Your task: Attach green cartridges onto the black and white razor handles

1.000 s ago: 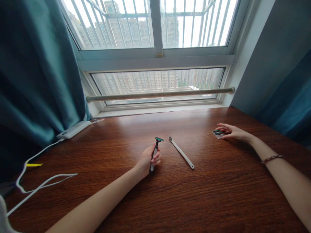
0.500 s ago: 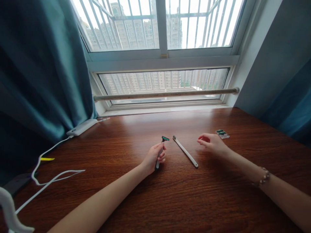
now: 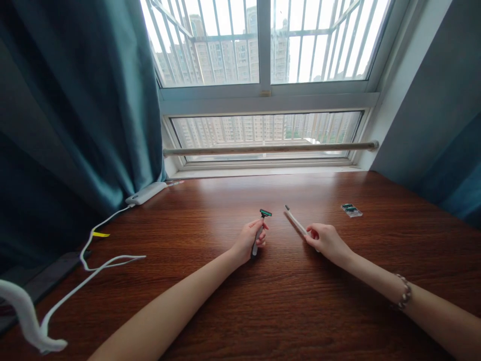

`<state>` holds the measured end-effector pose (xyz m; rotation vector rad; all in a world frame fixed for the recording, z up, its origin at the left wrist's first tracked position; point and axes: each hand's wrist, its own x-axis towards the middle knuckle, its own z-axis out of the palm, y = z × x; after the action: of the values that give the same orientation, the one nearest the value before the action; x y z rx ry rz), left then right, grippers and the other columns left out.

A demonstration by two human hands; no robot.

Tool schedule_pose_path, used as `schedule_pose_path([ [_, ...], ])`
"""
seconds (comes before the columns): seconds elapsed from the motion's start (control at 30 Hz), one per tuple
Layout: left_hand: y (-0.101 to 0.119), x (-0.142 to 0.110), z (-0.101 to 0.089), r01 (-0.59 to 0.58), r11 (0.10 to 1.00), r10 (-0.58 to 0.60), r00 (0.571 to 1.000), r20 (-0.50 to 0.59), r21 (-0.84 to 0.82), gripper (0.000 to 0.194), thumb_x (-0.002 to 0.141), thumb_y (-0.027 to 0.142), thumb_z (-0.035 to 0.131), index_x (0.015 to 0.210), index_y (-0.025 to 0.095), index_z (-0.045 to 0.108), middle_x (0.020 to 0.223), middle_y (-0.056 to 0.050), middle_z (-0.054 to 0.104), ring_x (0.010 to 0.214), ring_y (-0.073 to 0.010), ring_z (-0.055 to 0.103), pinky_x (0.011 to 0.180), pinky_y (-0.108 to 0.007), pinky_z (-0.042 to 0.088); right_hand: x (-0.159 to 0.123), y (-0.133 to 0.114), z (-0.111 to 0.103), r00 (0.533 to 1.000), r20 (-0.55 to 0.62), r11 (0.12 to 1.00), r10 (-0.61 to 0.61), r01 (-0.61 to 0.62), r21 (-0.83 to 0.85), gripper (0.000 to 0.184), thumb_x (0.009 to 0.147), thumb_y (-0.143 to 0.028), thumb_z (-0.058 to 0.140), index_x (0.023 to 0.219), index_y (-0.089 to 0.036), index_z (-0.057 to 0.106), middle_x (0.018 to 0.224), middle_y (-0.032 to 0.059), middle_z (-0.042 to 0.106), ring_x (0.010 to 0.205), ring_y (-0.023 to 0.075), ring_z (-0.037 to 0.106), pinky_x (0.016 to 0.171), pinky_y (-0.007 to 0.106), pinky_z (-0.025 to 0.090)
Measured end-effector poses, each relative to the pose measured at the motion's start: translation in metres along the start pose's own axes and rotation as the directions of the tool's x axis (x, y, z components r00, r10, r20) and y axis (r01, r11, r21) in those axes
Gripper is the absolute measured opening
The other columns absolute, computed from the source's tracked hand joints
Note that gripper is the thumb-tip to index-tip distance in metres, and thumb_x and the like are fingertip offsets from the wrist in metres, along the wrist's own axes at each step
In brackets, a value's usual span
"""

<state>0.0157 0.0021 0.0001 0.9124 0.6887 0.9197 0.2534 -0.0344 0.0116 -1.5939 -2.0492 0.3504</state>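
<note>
My left hand (image 3: 250, 239) is closed round the grey handle of a razor (image 3: 266, 213), its dark and green head pointing up and away from me. To the right, my right hand (image 3: 326, 241) pinches a white toothbrush (image 3: 296, 221) near its handle end. The toothbrush slants away to the left, with its dark bristle end beside the razor and apart from it. The fingers hide the end of its handle. Beyond my right hand lies a small clear case (image 3: 351, 210) with dark green razor heads in it.
On the left of the brown wooden table (image 3: 233, 311), a white cable (image 3: 90, 238) runs from a white power strip or box (image 3: 146, 193) past a yellow strip (image 3: 101, 234). A dark flat object (image 3: 52, 273) lies at the left edge. A window and blue curtain (image 3: 124, 100) stand behind.
My right hand has come back toward me and taken hold of the toothbrush, which was lying on the table. My left hand still holds the razor. The view has shifted slightly.
</note>
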Motion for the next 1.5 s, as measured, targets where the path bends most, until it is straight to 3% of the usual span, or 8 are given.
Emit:
schedule_pose_path([
  [0.17,0.0,-0.001,0.001,-0.007,1.0,0.007,1.0,-0.003,0.006,0.028,0.076,0.043,0.05,0.073,0.014,0.047,0.042,0.008,0.035,0.032,-0.0015,0.024,0.036,-0.016,0.019,-0.004,0.042,-0.025,0.99,-0.131,0.982,0.052,-0.075,-0.171,0.019,0.077,-0.031,0.047,0.075,-0.016,0.058,0.064,0.0013,0.056,0.06,0.0145,0.051,0.059,0.024,0.035],
  [0.3,0.001,-0.001,0.002,0.004,1.0,-0.003,1.0,-0.024,0.024,0.029,0.075,0.043,0.051,0.073,0.014,0.048,0.041,0.008,0.035,0.032,-0.0016,0.024,0.036,-0.016,0.019,-0.01,0.081,-0.039,0.964,-0.212,0.918,0.163,-0.226,-0.327,0.019,0.078,-0.03,0.046,0.073,-0.016,0.057,0.073,0.0035,0.058,0.067,0.0152,0.053,0.063,0.024,0.036],
  [0.43,0.001,0.0,0.002,0.007,1.0,-0.006,1.0,-0.02,0.025,0.029,0.076,0.043,0.051,0.074,0.014,0.049,0.041,0.008,0.036,0.032,-0.0017,0.024,0.035,-0.016,0.019,-0.012,0.1,-0.044,0.945,-0.238,0.872,0.223,-0.303,-0.384,0.02,0.079,-0.03,0.045,0.077,-0.016,0.059,0.077,0.0052,0.059,0.072,0.0169,0.055,0.065,0.025,0.036],
  [0.73,0.001,0.0,0.002,0.002,0.999,-0.001,0.999,-0.042,0.033,0.03,0.075,0.044,0.051,0.073,0.014,0.049,0.041,0.008,0.036,0.031,-0.0016,0.024,0.035,-0.016,0.02,-0.012,0.105,-0.048,0.935,-0.203,0.808,0.292,-0.354,-0.471,0.02,0.081,-0.03,0.044,0.075,-0.017,0.058,0.08,0.0069,0.058,0.075,0.0186,0.056,0.062,0.026,0.035],
  [1.17,0.0,0.002,-0.001,0.006,1.0,-0.004,0.999,-0.039,0.029,0.029,0.076,0.042,0.051,0.073,0.014,0.048,0.042,0.008,0.036,0.032,-0.0013,0.024,0.036,-0.016,0.019,-0.015,0.108,-0.053,0.902,-0.186,0.726,0.388,-0.424,-0.542,0.021,0.082,-0.03,0.042,0.088,-0.018,0.058,0.084,0.0091,0.056,0.076,0.0218,0.057,0.06,0.028,0.036],
  [1.5,0.0,0.002,-0.001,0.004,0.999,-0.003,0.999,-0.04,0.036,0.031,0.076,0.044,0.05,0.074,0.014,0.049,0.042,0.008,0.036,0.032,-0.001,0.024,0.036,-0.015,0.02,-0.013,0.108,-0.059,0.908,-0.133,0.737,0.397,-0.402,-0.543,0.021,0.082,-0.029,0.042,0.091,-0.017,0.058,0.086,0.0109,0.058,0.078,0.0223,0.058,0.061,0.028,0.037],
])
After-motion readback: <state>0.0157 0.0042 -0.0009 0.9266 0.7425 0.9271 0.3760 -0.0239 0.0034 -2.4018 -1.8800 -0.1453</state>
